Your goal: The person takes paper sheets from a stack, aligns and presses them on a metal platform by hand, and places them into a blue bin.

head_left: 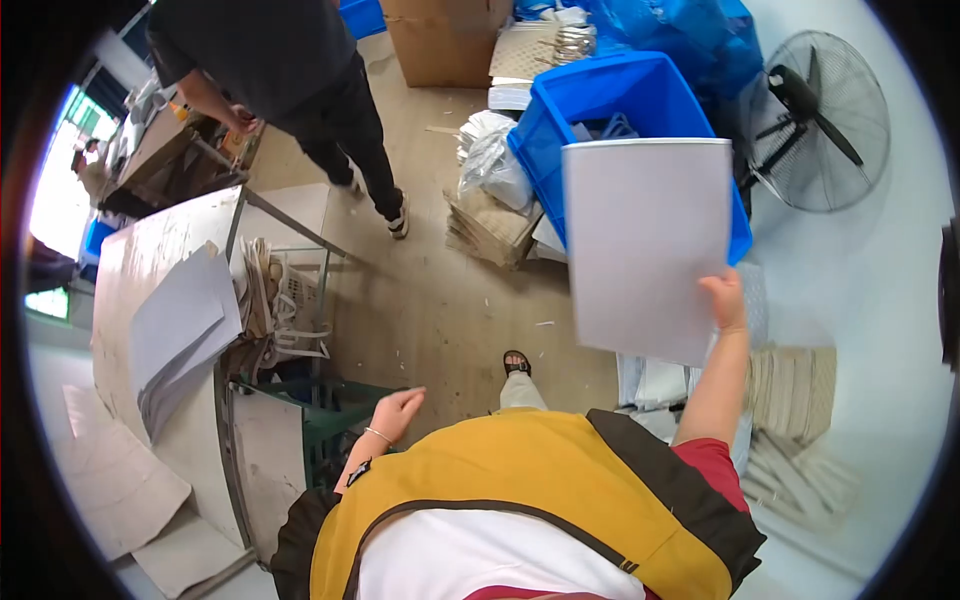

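Holding white paper sheet [648, 235] in right hand [728, 303], with fingers clamped on lower right edge, presumably to keep it flat; overlapping blue plastic bin [546, 180] in view. Holding nothing visible in left hand [396, 413], with fingers loosely unclenched.

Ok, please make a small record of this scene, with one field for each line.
Right hand: grips white panel at its right edge
Left hand: nothing visible in it
Blue bin: partly hidden behind the panel
Left table: white sheets on top
Fan: right side, by the wall
Other person: standing ahead, dark clothes
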Motion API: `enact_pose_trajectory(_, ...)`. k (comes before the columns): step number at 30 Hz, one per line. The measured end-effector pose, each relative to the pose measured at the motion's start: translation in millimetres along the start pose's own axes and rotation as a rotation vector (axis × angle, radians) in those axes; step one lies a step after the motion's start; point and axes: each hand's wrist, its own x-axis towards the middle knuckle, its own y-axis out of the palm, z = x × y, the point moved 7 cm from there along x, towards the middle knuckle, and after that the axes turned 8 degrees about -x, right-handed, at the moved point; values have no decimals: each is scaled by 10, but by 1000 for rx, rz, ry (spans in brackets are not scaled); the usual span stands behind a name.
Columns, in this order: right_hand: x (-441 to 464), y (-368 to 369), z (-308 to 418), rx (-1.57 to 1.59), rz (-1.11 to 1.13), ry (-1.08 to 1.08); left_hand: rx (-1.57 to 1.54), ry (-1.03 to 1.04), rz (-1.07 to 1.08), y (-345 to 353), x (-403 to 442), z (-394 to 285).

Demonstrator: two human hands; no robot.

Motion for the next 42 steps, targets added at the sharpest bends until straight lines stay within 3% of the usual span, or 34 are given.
enact_pose_trajectory(1,305,-219,-63,12,31,11,192,-14,56,101,-39,118)
enact_pose_trajectory(2,643,-405,-102,20,65,21,175,-35,34,127,-94,248)
enact_pose_trajectory(5,1717,-735,-380,-175,86,72,213,-422,28,90,-400,759)
enact_pose_trajectory(7,2330,-852,-615,-959,-275,-174,234,-535,29,31,-596,914)
enact_pose_trajectory(8,2428,-682,-470,-958,-257,-186,214,-561,27,-25,-671,1022)
enact_pose_trajectory(11,2221,-62,198,-1160,-300,228,186,-614,18,-125,-759,1212)
enact_pose_trajectory(14,2237,732,43,-1110,-208,57,107,-642,-247,-108,-796,1271)
enact_pose_trajectory(16,1912,1431,-152,-1135,-121,-21,115,-607,-224,-59,-723,1061)
enact_pose_trajectory(18,1215,2193,-439,-1062,-166,-286,108,-565,-211,21,-643,1019)
enact_pose_trajectory(19,639,2567,-301,-1006,-252,-573,41,-485,-196,79,-604,1089)
enact_pose_trajectory(20,225,2986,-654,-1072,-85,-489,-28,-410,-206,94,-636,1111)
enact_pose_trajectory(22,-586,3608,-1006,-1147,571,-497,-1,-346,-120,-73,-665,499)
enact_pose_trajectory(24,-931,3779,-1241,-1249,1087,-474,129,-154,-291,-411,-795,429)
enact_pose_trajectory(26,-1024,4094,-1166,-1330,1414,-541,-24,100,-605,-916,-1164,239)
enact_pose_trajectory(28,-1159,4548,-900,-1362,1569,-654,-19,161,-853,-1545,-1641,192)
enact_pose_trajectory(29,-1163,4822,-729,-1368,1558,-718,46,166,-1028,-1869,-1910,238)
enact_pose_trajectory(32,-821,5313,-363,-1272,1110,-546,313,27,-1467,-2596,-2719,913)
enact_pose_trajectory(33,-631,5397,-297,-1169,923,-444,410,-160,-1542,-2732,-2942,1337)
enact_pose_trajectory(34,-684,5540,-137,-1174,911,-461,503,-354,-1606,-2822,-3117,1630)
enact_pose_trajectory(35,-764,5724,109,-1134,904,-525,491,-350,-1621,-2821,-3184,1702)
enact_pose_trajectory(37,-1004,6196,724,-1053,888,-654,403,-838,-1420,-2717,-3242,2049)
enact_pose_trajectory(42,-1744,8090,2456,-800,868,-1166,322,-818,-1407,-2685,-3253,2072)
